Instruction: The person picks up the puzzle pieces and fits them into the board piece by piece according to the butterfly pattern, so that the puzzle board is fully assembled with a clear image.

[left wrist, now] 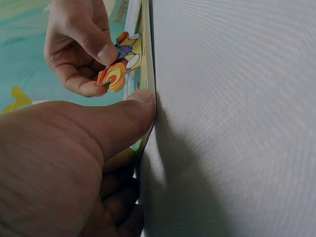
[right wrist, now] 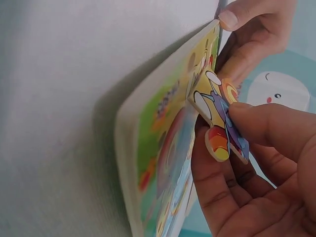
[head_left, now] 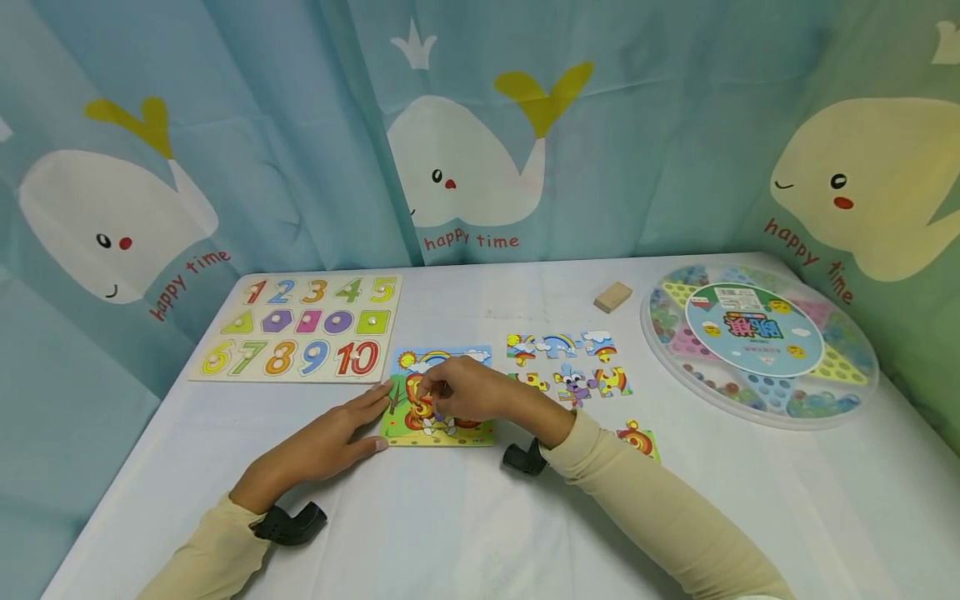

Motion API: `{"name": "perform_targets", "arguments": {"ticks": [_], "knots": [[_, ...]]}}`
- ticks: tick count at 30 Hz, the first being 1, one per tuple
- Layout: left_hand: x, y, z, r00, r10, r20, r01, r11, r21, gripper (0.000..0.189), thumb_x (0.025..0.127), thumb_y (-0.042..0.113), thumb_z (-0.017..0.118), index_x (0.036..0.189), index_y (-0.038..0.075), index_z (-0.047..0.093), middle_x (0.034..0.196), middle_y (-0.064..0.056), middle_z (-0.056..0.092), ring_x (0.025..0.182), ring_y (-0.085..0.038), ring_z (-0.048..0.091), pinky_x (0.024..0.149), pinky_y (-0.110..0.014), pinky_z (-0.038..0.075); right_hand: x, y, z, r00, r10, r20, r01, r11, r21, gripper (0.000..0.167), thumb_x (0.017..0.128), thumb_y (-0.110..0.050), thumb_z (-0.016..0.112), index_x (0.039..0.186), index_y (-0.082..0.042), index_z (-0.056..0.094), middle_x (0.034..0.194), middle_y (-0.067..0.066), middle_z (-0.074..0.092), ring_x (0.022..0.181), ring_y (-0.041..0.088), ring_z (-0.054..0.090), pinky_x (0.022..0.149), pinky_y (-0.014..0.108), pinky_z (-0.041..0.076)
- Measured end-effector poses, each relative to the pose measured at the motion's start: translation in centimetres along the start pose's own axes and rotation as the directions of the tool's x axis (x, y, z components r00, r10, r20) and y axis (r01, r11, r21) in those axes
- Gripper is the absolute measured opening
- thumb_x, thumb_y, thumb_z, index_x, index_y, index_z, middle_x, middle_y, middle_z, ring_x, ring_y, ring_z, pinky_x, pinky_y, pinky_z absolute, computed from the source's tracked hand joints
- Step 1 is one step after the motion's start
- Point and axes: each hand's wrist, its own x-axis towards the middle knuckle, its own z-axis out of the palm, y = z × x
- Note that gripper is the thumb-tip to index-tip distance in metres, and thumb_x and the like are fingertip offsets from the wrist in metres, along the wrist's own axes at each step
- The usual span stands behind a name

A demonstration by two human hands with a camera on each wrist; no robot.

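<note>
A picture puzzle board lies on the white table in front of the person. Over its middle, the right hand pinches a jigsaw puzzle piece between thumb and fingers. The piece is tilted, one edge right at the board's surface in the right wrist view, and shows white ovals, purple and an orange swirl. At the board's left side rests the left hand, fingertips along the left edge and thumb at the near corner. Part of the board's picture is hidden behind the right hand.
Loose puzzle pieces lie in rows right of the board, and another piece sits nearer the right forearm. A number-and-shape board is at back left. A wooden block and a round game box stand at back right.
</note>
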Motion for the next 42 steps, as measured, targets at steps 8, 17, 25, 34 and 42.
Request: {"name": "perform_targets", "arguments": {"ticks": [8, 17, 25, 34, 42], "knots": [[-0.1, 0.0, 0.1, 1.0, 0.027, -0.013, -0.027, 1.0, 0.007, 0.062, 0.095, 0.023, 0.065, 0.145, -0.004, 0.039, 0.16, -0.009, 0.021, 0.144, -0.032, 0.021, 0.111, -0.051, 0.027, 0.2, -0.2, 0.1, 0.999, 0.013, 0.034, -0.014, 1.0, 0.014, 0.017, 0.089, 0.004, 0.065, 0.103, -0.002, 0.069, 0.078, -0.002, 0.06, 0.071, 0.01, 0.054, 0.065, 0.022, 0.048], [0.0, -0.1, 0.1, 0.999, 0.026, -0.023, -0.026, 1.0, 0.011, 0.063, 0.095, 0.024, 0.066, 0.146, -0.002, 0.04, 0.16, -0.009, 0.021, 0.144, -0.032, 0.021, 0.111, -0.051, 0.028, 0.1, -0.2, 0.4, 0.999, 0.033, 0.025, -0.031, 0.997, -0.067, 0.017, 0.089, 0.0, 0.066, 0.106, -0.003, 0.07, 0.087, 0.001, 0.062, 0.076, 0.011, 0.054, 0.067, 0.022, 0.047], [-0.1, 0.0, 0.0, 1.0, 0.019, -0.014, -0.019, 1.0, -0.001, 0.064, 0.094, 0.024, 0.066, 0.146, -0.002, 0.039, 0.16, -0.009, 0.021, 0.144, -0.031, 0.021, 0.111, -0.05, 0.027, 0.0, -0.4, 0.7, 1.0, 0.02, -0.007, -0.021, 0.976, -0.216, 0.018, 0.09, -0.005, 0.068, 0.107, -0.006, 0.073, 0.092, 0.0, 0.06, 0.082, 0.012, 0.051, 0.07, 0.024, 0.045], [-0.1, -0.1, 0.0, 1.0, 0.016, -0.014, -0.016, 1.0, -0.006, 0.064, 0.094, 0.024, 0.067, 0.146, -0.002, 0.039, 0.16, -0.008, 0.021, 0.144, -0.031, 0.021, 0.111, -0.05, 0.027, 0.1, -0.5, 0.9, 0.998, 0.057, -0.009, -0.058, 0.978, -0.199, 0.017, 0.089, -0.006, 0.071, 0.106, -0.005, 0.073, 0.093, -0.001, 0.06, 0.084, 0.011, 0.055, 0.072, 0.024, 0.048], [-0.1, -0.1, 0.0, 1.0, 0.018, -0.013, -0.018, 1.0, 0.0, 0.065, 0.094, 0.025, 0.066, 0.147, -0.002, 0.038, 0.16, -0.009, 0.02, 0.144, -0.031, 0.021, 0.111, -0.05, 0.027, 0.3, -0.5, 1.1, 0.997, 0.083, -0.009, -0.083, 0.977, -0.196, 0.018, 0.088, -0.004, 0.07, 0.106, -0.005, 0.073, 0.095, -0.001, 0.06, 0.086, 0.01, 0.055, 0.072, 0.023, 0.048]]}}
